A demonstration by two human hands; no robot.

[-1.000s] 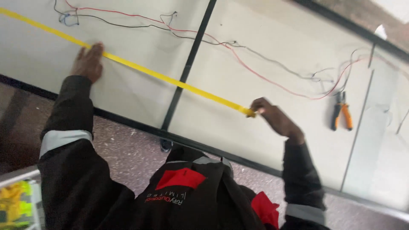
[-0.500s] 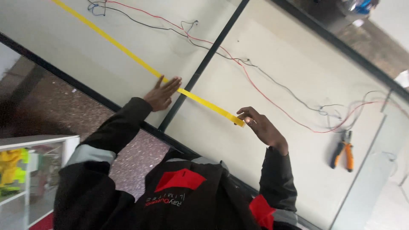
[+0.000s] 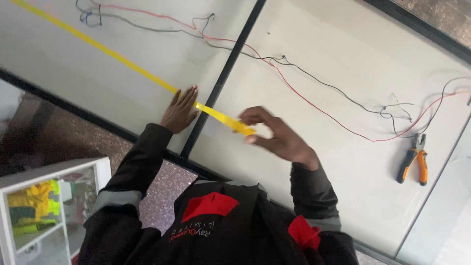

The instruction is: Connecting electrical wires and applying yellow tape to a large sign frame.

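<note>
Yellow tape (image 3: 132, 66) runs in a long diagonal strip across the white panels (image 3: 343, 54), crossing the dark divider bar (image 3: 223, 81) between them. Compared with a second ago, the left hand (image 3: 180, 110) has slid far along the strip toward the right hand, now resting just beside the divider, so most of the strip behind it appears pressed down and only a short stretch is left. The left hand lies open, flat on the tape. The right hand (image 3: 277, 137) is curled, pinching the tape's free end just above the panel. Red and black wires (image 3: 314, 91) loop above; orange-handled pliers (image 3: 414, 159) lie well apart to the right.
</note>
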